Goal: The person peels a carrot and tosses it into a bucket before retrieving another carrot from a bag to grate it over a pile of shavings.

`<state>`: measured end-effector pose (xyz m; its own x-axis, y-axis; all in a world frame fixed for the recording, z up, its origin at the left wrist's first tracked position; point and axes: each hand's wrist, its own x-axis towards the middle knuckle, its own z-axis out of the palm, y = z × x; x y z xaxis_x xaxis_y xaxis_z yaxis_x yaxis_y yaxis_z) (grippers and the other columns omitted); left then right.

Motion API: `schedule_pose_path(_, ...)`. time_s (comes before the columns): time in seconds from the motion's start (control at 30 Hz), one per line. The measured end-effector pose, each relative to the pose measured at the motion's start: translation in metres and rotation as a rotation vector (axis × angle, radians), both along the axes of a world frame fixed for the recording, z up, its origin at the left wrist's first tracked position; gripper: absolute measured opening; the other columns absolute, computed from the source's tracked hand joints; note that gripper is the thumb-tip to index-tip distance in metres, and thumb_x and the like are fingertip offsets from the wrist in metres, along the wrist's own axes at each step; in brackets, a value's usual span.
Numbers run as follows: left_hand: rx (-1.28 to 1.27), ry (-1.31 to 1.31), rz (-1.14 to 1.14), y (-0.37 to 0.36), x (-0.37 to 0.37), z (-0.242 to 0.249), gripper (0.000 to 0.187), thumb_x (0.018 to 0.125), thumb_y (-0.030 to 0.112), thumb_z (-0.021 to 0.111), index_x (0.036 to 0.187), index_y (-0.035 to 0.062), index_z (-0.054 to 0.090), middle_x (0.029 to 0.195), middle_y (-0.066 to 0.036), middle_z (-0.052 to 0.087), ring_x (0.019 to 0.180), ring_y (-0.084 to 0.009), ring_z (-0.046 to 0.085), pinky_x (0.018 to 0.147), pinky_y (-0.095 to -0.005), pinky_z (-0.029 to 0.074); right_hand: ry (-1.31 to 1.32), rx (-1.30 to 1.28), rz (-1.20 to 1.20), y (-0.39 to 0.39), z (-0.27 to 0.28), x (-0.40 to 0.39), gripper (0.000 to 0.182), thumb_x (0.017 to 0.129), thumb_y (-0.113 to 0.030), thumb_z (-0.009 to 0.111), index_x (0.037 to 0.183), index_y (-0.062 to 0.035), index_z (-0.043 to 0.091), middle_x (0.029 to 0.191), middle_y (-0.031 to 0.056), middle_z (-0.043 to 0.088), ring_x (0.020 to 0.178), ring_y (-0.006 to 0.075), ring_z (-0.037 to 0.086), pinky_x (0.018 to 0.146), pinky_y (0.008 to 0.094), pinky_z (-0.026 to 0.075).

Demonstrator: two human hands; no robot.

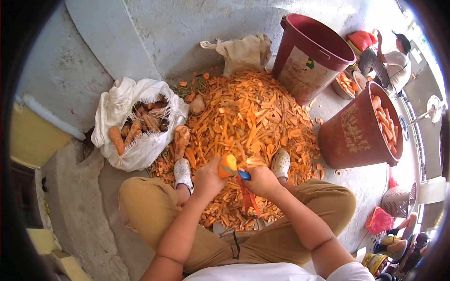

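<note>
My left hand [208, 178] is closed round a peeled orange carrot [229, 161], held over the heap between my feet. In my right hand [264, 181] is a knife with a blue handle [244, 175]; its short blade lies against the carrot's near side. A red strip [249, 199] hangs below my right hand. Under both hands spreads a large pile of carrot peelings [253, 107], reaching up to my light-coloured clogs. An unpeeled carrot [182, 140] rests at the pile's left edge.
A white sack [133, 157] of unpeeled carrots stands left. Right are a dark red bucket [304, 70] and another bucket [349, 136] holding peeled carrots. A beige sack [248, 52] leans by the wall. Another person [396, 65] sits at the upper right beside a basin [344, 89] of carrots.
</note>
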<state>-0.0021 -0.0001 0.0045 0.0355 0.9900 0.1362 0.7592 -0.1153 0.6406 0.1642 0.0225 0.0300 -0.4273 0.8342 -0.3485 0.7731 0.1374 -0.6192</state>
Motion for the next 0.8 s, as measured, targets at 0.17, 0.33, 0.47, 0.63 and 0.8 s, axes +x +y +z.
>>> schedule_pose_path(0.17,0.228,-0.054,-0.248,-0.003,0.0,0.003,0.041,0.052,0.009,0.066,0.091,0.0058,0.051,0.072,-0.009,0.057,0.066,-0.0254,0.056,0.059,-0.0331,0.045,-0.189,-0.016,-0.05,0.006,-0.035,0.001,0.022,0.069,-0.023,0.05,0.073,-0.0024,0.058,0.062,0.0137,0.057,0.062,0.0302,0.056,0.057,0.0373,0.045)
schedule_pose_path(0.33,0.267,-0.093,-0.321,-0.019,0.027,0.018,0.036,0.052,0.012,0.068,0.083,0.006,0.052,0.074,-0.009,0.057,0.067,-0.024,0.056,0.057,-0.0307,0.045,-0.254,-0.128,0.06,0.012,-0.127,0.019,0.026,0.068,-0.023,0.052,0.078,0.0009,0.058,0.08,0.0182,0.058,0.075,0.0303,0.056,0.065,0.0356,0.046)
schedule_pose_path(0.47,0.147,-0.133,-0.2,-0.007,0.005,0.009,0.039,0.054,0.014,0.067,0.088,0.0025,0.051,0.075,-0.013,0.057,0.07,-0.0276,0.056,0.061,-0.0343,0.045,-0.191,-0.323,-0.082,0.015,-0.089,0.004,0.027,0.072,-0.02,0.048,0.08,0.0045,0.056,0.077,0.0225,0.056,0.073,0.0309,0.056,0.062,0.0359,0.044)
schedule_pose_path(0.63,-0.07,-0.3,-0.074,-0.004,0.006,-0.01,0.041,0.06,0.015,0.067,0.094,0.0039,0.048,0.082,-0.012,0.057,0.07,-0.0259,0.057,0.063,-0.0318,0.045,-0.103,-0.207,-0.242,0.035,-0.046,0.019,0.026,0.074,-0.019,0.048,0.078,0.0049,0.056,0.061,0.0166,0.054,0.058,0.0252,0.055,0.055,0.0335,0.044)
schedule_pose_path(0.8,-0.494,-0.874,0.051,-0.002,0.006,-0.062,0.035,0.066,0.013,0.065,0.094,0.0005,0.048,0.08,-0.008,0.056,0.067,-0.0197,0.056,0.059,-0.0288,0.046,0.214,-0.082,-0.575,0.05,0.001,0.045,0.02,0.073,-0.016,0.052,0.076,0.0033,0.056,0.053,0.0075,0.05,0.047,0.0159,0.048,0.047,0.0298,0.04)
